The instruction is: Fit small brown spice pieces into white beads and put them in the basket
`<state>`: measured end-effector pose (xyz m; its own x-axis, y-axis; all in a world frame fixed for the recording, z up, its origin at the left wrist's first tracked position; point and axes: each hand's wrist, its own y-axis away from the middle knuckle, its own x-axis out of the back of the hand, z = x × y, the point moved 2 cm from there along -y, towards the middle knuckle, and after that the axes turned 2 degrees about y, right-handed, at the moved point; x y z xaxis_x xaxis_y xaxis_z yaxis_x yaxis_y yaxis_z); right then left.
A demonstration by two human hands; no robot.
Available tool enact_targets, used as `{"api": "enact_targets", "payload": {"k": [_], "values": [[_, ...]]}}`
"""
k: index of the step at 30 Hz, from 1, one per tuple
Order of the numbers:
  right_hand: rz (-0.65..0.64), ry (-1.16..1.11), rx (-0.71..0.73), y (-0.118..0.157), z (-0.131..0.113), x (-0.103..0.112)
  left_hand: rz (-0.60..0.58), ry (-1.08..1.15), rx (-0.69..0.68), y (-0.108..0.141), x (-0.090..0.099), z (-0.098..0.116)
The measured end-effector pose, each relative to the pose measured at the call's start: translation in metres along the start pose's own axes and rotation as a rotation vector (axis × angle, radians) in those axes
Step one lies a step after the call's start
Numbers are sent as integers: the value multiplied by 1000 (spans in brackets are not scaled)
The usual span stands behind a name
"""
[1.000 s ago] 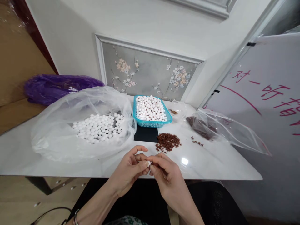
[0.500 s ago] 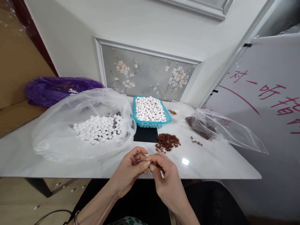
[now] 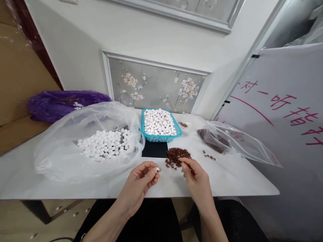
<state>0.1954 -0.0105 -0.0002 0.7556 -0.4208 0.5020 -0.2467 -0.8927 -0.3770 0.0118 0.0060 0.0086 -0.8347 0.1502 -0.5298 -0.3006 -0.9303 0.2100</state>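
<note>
My left hand pinches a small white ball between thumb and fingertips, above the front of the table. A reddish-brown spot shows on the ball. My right hand is apart from it, its thumb and finger together at the near right edge of a pile of small reddish-brown, star-like pieces. Whatever lies between those fingertips is too small to make out. Behind the pile, a blue plastic basket is heaped with white balls, with brown specks among them. On the left, a clear plastic bag lies spread open around loose white balls.
A zip bag of brown pieces lies at the right, with a few loose pieces before it. A black flat square lies under the basket's front. A purple bag sits back left. Wall and whiteboard bound the table.
My hands were together at the ball and are now apart. The right hand has moved right and forward to the brown pile; the left keeps the ball. The view has tilted up slightly.
</note>
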Motion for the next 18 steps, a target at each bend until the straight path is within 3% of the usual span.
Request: {"api": "enact_targets", "payload": {"k": [5,9,12,15,18], "values": [[24,230,81,-6,15,-9,27,50,-129,-25,-25,23],[51,275,111,-1,13,-18,36,25,-275,-71,-48,50],[56,362,162,1,15,-20,67,-54,-291,-100,-55,64],[66,418,183,4,20,-21,86,-183,-304,-106,-54,69],[95,376,167,8,23,-19,69,-350,-371,-90,-46,74]]}}
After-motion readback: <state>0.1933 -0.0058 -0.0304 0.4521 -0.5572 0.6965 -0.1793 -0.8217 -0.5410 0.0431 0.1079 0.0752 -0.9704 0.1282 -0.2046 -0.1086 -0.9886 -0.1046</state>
